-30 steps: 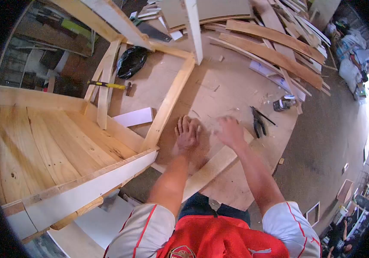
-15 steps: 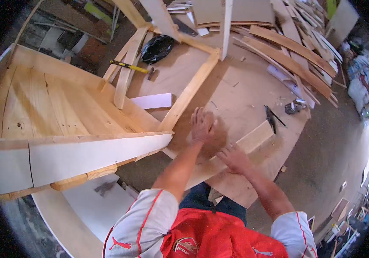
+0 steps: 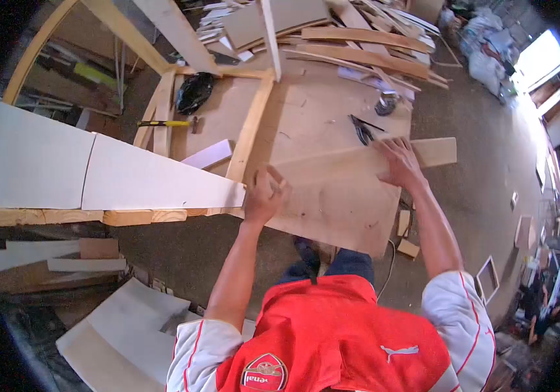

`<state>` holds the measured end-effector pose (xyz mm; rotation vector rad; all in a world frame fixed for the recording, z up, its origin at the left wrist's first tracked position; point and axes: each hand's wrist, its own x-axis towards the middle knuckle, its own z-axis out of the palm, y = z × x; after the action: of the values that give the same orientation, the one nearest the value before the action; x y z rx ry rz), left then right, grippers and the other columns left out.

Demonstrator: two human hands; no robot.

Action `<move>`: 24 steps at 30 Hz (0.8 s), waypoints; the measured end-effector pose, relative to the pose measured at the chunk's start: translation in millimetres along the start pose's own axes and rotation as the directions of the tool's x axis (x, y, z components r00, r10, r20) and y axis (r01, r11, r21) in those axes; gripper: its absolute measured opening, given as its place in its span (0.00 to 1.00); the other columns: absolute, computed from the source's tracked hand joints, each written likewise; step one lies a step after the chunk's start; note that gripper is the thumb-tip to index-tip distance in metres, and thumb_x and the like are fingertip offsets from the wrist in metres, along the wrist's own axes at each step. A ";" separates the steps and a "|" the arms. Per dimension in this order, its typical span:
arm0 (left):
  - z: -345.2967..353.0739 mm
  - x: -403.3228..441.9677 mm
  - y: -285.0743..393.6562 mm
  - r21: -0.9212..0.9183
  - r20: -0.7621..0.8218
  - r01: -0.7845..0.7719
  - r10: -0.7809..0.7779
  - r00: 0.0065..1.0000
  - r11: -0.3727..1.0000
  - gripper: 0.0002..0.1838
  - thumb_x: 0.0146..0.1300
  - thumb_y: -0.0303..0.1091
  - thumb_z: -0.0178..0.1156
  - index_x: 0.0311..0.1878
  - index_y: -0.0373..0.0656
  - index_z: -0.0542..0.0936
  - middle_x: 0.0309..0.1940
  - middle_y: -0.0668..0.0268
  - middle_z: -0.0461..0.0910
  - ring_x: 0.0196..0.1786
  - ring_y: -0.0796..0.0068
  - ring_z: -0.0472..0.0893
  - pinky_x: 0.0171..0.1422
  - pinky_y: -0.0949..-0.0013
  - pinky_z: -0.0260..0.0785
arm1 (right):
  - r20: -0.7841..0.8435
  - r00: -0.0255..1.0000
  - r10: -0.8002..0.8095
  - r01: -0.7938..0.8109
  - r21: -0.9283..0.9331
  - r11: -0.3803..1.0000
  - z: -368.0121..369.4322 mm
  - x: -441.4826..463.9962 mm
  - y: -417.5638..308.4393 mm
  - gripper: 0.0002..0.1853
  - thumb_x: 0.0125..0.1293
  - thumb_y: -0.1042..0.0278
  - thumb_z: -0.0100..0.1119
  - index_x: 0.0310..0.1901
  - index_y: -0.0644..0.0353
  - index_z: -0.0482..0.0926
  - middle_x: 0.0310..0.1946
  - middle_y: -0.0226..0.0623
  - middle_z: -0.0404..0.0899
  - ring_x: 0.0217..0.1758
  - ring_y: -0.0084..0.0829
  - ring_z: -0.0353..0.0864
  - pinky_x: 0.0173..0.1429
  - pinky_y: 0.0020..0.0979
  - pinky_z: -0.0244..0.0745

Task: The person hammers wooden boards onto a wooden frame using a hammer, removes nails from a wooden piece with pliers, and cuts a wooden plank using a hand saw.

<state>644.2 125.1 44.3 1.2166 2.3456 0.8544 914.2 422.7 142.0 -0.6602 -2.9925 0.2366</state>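
A flat light wooden board (image 3: 332, 163) lies across the plywood sheet (image 3: 332, 209), its right end sticking out past the sheet's edge. My right hand (image 3: 397, 160) grips this board near its right part, fingers over the far edge. At the board's left end, beside the corner of the wooden frame (image 3: 252, 130), is my left hand (image 3: 265, 193), its fingers curled; what they hold is hard to make out. Black pliers (image 3: 362, 130) lie just beyond my right hand. A hammer (image 3: 169, 123) with a yellow and black handle lies inside the frame.
A black plastic bag (image 3: 195, 93) and a pale block (image 3: 208, 155) lie within the frame. The white-faced panel (image 3: 38, 163) stands at the left. Wood strips (image 3: 371, 49) are heaped at the back, near a small jar (image 3: 386, 103). Small blocks (image 3: 408, 249) lie on the floor.
The board has turned from diagonal to nearly crosswise. My right hand has moved right and forward with it, and my left hand has moved nearer to the frame's corner. The view has shifted.
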 end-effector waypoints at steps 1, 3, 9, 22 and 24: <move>7.2 -1.9 -9.4 -0.036 -0.174 -0.069 0.062 0.983 0.997 0.37 0.66 0.54 0.68 0.69 0.38 0.73 0.60 0.38 0.78 0.62 0.42 0.79 0.65 0.46 0.72 | -0.014 0.999 0.046 -0.047 -0.015 0.999 -3.6 -0.3 -4.1 0.48 0.41 0.59 0.82 0.69 0.48 0.74 0.61 0.41 0.78 0.69 0.47 0.73 0.77 0.50 0.64; 6.1 -5.4 -16.9 -0.055 -0.322 -0.129 0.105 0.941 0.990 0.42 0.65 0.52 0.69 0.73 0.35 0.67 0.67 0.33 0.70 0.68 0.36 0.74 0.70 0.45 0.68 | -0.044 0.993 0.110 -0.111 -0.032 0.993 -7.3 5.1 -13.9 0.48 0.41 0.60 0.82 0.70 0.49 0.73 0.61 0.41 0.77 0.69 0.47 0.72 0.77 0.48 0.64; 2.0 -12.6 -16.1 -0.028 -0.222 -0.012 0.006 0.975 1.000 0.45 0.63 0.52 0.71 0.75 0.34 0.64 0.71 0.32 0.64 0.72 0.29 0.66 0.75 0.40 0.62 | -0.221 0.970 0.102 -0.086 0.077 0.993 12.6 35.2 -33.5 0.44 0.41 0.62 0.78 0.66 0.53 0.76 0.61 0.42 0.77 0.66 0.47 0.74 0.74 0.47 0.66; -14.6 21.5 -4.1 0.110 -0.291 -0.048 0.078 0.954 0.993 0.40 0.64 0.48 0.70 0.74 0.40 0.66 0.72 0.32 0.64 0.72 0.31 0.66 0.76 0.40 0.61 | 0.008 0.969 -0.247 0.246 0.073 0.967 96.5 221.8 -132.1 0.42 0.51 0.54 0.76 0.71 0.51 0.76 0.69 0.43 0.75 0.74 0.43 0.71 0.83 0.50 0.55; -22.6 35.5 -2.6 0.123 -0.284 0.019 0.017 0.959 0.992 0.40 0.65 0.47 0.70 0.75 0.40 0.66 0.72 0.31 0.63 0.72 0.30 0.66 0.76 0.40 0.61 | 0.011 0.950 -0.313 0.310 0.099 0.946 105.7 249.6 -141.5 0.42 0.52 0.53 0.76 0.71 0.51 0.75 0.69 0.43 0.75 0.75 0.43 0.70 0.84 0.51 0.53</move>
<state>610.0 145.4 58.1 1.2097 2.6633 0.9503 619.3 387.2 69.4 -0.1697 -3.0288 0.3677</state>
